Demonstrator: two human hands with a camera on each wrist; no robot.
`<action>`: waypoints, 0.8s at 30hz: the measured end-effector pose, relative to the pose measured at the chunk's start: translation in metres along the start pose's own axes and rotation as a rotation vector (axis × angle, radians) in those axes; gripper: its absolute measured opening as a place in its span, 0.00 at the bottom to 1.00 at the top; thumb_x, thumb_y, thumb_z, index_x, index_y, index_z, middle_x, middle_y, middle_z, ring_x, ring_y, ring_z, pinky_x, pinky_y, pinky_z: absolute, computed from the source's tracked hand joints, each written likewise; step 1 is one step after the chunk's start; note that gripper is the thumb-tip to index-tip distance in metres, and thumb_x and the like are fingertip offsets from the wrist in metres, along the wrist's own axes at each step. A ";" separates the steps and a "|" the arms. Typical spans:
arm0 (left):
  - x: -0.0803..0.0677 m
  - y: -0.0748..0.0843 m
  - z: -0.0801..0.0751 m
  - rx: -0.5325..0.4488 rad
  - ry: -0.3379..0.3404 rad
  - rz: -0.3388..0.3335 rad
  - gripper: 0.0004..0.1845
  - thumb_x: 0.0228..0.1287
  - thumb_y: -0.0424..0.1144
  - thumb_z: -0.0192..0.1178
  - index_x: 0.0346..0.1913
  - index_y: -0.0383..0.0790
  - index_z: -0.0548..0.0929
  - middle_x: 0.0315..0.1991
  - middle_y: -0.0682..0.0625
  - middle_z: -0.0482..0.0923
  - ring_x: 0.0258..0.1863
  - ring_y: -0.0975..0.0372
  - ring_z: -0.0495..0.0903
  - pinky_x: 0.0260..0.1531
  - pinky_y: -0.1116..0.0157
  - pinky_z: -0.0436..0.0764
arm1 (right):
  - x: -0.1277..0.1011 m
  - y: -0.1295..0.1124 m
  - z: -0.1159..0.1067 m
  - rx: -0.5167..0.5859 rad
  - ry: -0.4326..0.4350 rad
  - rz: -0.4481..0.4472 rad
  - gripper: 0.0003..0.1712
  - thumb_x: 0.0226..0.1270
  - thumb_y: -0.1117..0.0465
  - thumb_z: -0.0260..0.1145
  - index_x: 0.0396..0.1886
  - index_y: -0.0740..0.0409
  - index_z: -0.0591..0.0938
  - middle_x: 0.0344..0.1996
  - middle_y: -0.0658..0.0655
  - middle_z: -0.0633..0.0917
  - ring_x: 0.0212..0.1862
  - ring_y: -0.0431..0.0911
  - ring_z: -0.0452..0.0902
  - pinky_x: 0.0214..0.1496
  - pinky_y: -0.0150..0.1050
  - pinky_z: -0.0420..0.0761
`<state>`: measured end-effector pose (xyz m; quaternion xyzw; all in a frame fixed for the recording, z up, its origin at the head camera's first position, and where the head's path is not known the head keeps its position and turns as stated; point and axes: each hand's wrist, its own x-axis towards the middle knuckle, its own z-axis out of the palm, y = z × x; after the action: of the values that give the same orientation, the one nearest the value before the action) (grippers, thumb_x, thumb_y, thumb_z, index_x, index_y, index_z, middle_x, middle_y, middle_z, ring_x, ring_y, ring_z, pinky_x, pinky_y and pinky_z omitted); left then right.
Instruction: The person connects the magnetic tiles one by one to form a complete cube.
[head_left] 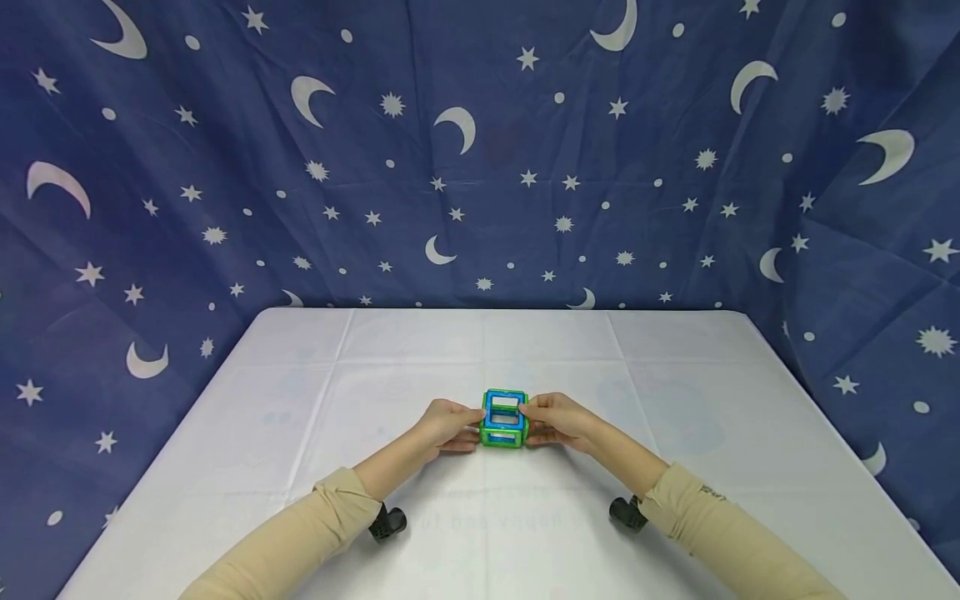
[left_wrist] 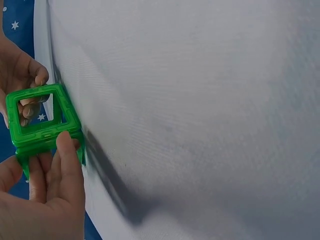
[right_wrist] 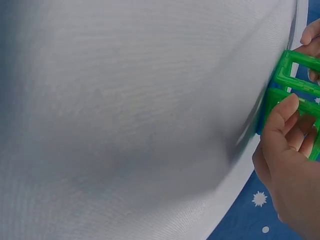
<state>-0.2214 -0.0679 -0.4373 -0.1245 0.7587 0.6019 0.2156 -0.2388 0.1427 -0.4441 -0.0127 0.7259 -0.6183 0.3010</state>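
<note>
A small cube of magnetic tiles (head_left: 504,428), with open-framed blue and green squares, is between my two hands over the white table. Its blue frame faces up in the head view; green frames (left_wrist: 42,135) show in the left wrist view. My left hand (head_left: 447,427) grips the cube's left side, thumb on the upper edge and fingers lower down. From the right, my right hand (head_left: 561,419) pinches the opposite side in the same way. In the right wrist view the right hand (right_wrist: 290,165) covers part of the green frames. Whether the cube touches the table I cannot tell.
A white cloth with fold creases covers the table (head_left: 420,350). Behind and beside it hangs a dark blue curtain (head_left: 495,83) with moons and stars. Black wrist devices (head_left: 388,522) show below both sleeves.
</note>
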 end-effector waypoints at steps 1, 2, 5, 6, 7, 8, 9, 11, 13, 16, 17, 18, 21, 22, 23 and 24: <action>0.000 0.000 0.000 0.001 0.002 0.003 0.16 0.64 0.40 0.60 0.45 0.28 0.82 0.38 0.41 0.85 0.28 0.62 0.86 0.30 0.67 0.85 | 0.000 0.000 0.000 -0.001 0.003 0.002 0.11 0.73 0.58 0.54 0.35 0.61 0.76 0.25 0.49 0.76 0.31 0.41 0.75 0.38 0.33 0.83; 0.000 -0.001 0.000 0.005 0.003 0.009 0.16 0.64 0.40 0.60 0.45 0.28 0.82 0.37 0.42 0.85 0.27 0.62 0.86 0.29 0.67 0.85 | 0.000 0.000 0.000 -0.002 0.006 0.004 0.11 0.73 0.59 0.54 0.35 0.61 0.76 0.25 0.49 0.76 0.31 0.40 0.75 0.38 0.33 0.83; 0.000 -0.002 0.000 0.040 -0.002 0.040 0.16 0.65 0.41 0.59 0.45 0.28 0.82 0.36 0.43 0.86 0.29 0.61 0.86 0.30 0.67 0.85 | 0.000 -0.001 0.000 -0.015 0.017 0.005 0.11 0.72 0.59 0.54 0.36 0.62 0.77 0.25 0.49 0.77 0.30 0.40 0.75 0.39 0.33 0.84; 0.000 -0.003 0.000 0.061 -0.010 0.058 0.17 0.66 0.41 0.59 0.45 0.28 0.82 0.36 0.43 0.86 0.30 0.61 0.86 0.31 0.66 0.85 | 0.000 -0.001 0.000 -0.029 0.024 0.001 0.11 0.72 0.59 0.55 0.36 0.63 0.77 0.25 0.49 0.77 0.30 0.40 0.76 0.40 0.34 0.84; 0.001 -0.003 -0.001 0.078 -0.023 0.070 0.17 0.66 0.42 0.58 0.46 0.28 0.82 0.37 0.43 0.85 0.31 0.61 0.86 0.32 0.66 0.85 | -0.001 -0.002 0.000 -0.049 0.035 -0.005 0.12 0.72 0.58 0.55 0.37 0.64 0.78 0.25 0.49 0.78 0.30 0.39 0.77 0.40 0.34 0.84; 0.002 -0.003 -0.003 0.100 -0.043 0.087 0.18 0.67 0.42 0.57 0.46 0.28 0.82 0.38 0.43 0.85 0.33 0.60 0.86 0.34 0.66 0.85 | -0.001 -0.002 0.000 -0.083 0.052 -0.018 0.13 0.72 0.58 0.56 0.36 0.64 0.78 0.25 0.50 0.78 0.30 0.39 0.77 0.40 0.35 0.84; 0.003 -0.003 -0.004 0.125 -0.066 0.105 0.18 0.67 0.42 0.57 0.47 0.28 0.82 0.40 0.43 0.85 0.35 0.60 0.85 0.36 0.66 0.85 | -0.003 -0.002 -0.001 -0.134 0.069 -0.036 0.14 0.72 0.57 0.56 0.36 0.65 0.79 0.25 0.50 0.79 0.30 0.39 0.77 0.40 0.35 0.84; 0.005 -0.003 -0.009 0.189 -0.118 0.139 0.18 0.67 0.42 0.57 0.49 0.30 0.82 0.44 0.43 0.84 0.38 0.61 0.83 0.38 0.66 0.84 | -0.006 -0.002 -0.002 -0.256 0.095 -0.091 0.16 0.70 0.55 0.58 0.34 0.66 0.80 0.25 0.52 0.80 0.30 0.40 0.77 0.39 0.35 0.83; 0.006 -0.003 -0.014 0.240 -0.174 0.168 0.17 0.64 0.40 0.60 0.50 0.31 0.82 0.46 0.43 0.83 0.37 0.62 0.81 0.38 0.66 0.83 | -0.010 -0.001 -0.002 -0.382 0.104 -0.153 0.16 0.68 0.56 0.60 0.32 0.66 0.81 0.24 0.55 0.80 0.29 0.41 0.76 0.35 0.35 0.82; 0.007 -0.006 -0.021 0.341 -0.233 0.281 0.16 0.59 0.35 0.65 0.48 0.30 0.83 0.45 0.42 0.84 0.34 0.63 0.81 0.35 0.67 0.82 | -0.015 0.002 -0.001 -0.522 0.076 -0.263 0.15 0.64 0.57 0.65 0.30 0.67 0.81 0.23 0.57 0.81 0.25 0.42 0.73 0.27 0.32 0.77; 0.008 -0.007 -0.023 0.364 -0.243 0.329 0.15 0.57 0.34 0.66 0.46 0.29 0.83 0.43 0.41 0.84 0.34 0.62 0.82 0.36 0.67 0.83 | -0.016 0.003 0.000 -0.550 0.065 -0.299 0.14 0.62 0.58 0.66 0.29 0.68 0.81 0.22 0.56 0.80 0.24 0.41 0.72 0.25 0.30 0.76; 0.009 -0.009 -0.024 0.380 -0.249 0.379 0.14 0.55 0.33 0.67 0.44 0.29 0.84 0.41 0.40 0.85 0.34 0.62 0.82 0.37 0.66 0.83 | -0.016 0.004 0.001 -0.572 0.059 -0.330 0.14 0.61 0.58 0.68 0.29 0.67 0.81 0.21 0.55 0.80 0.23 0.40 0.71 0.24 0.29 0.74; 0.011 -0.013 -0.024 0.421 -0.227 0.521 0.12 0.52 0.32 0.69 0.39 0.28 0.85 0.37 0.39 0.85 0.35 0.59 0.85 0.38 0.66 0.84 | -0.018 0.005 0.005 -0.608 0.060 -0.402 0.14 0.60 0.58 0.68 0.27 0.68 0.81 0.20 0.54 0.80 0.21 0.38 0.67 0.22 0.26 0.69; 0.012 -0.014 -0.024 0.423 -0.217 0.543 0.11 0.52 0.33 0.70 0.37 0.28 0.85 0.35 0.39 0.86 0.34 0.58 0.85 0.37 0.67 0.84 | -0.018 0.005 0.006 -0.613 0.061 -0.415 0.14 0.60 0.59 0.68 0.26 0.68 0.81 0.21 0.55 0.81 0.21 0.38 0.67 0.22 0.25 0.69; 0.012 -0.015 -0.023 0.426 -0.205 0.558 0.11 0.51 0.33 0.70 0.36 0.29 0.86 0.34 0.40 0.86 0.33 0.58 0.85 0.36 0.67 0.84 | -0.018 0.004 0.006 -0.615 0.061 -0.422 0.14 0.60 0.59 0.68 0.26 0.68 0.82 0.21 0.56 0.81 0.21 0.37 0.67 0.22 0.25 0.69; 0.013 -0.016 -0.022 0.423 -0.194 0.565 0.10 0.51 0.33 0.70 0.35 0.29 0.86 0.33 0.40 0.86 0.31 0.58 0.85 0.34 0.67 0.84 | -0.018 0.004 0.007 -0.616 0.060 -0.424 0.13 0.60 0.60 0.68 0.26 0.68 0.82 0.21 0.56 0.81 0.21 0.37 0.66 0.22 0.25 0.69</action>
<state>-0.2295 -0.0925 -0.4528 0.1952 0.8468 0.4767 0.1328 -0.2197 0.1448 -0.4403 -0.2344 0.8676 -0.4197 0.1271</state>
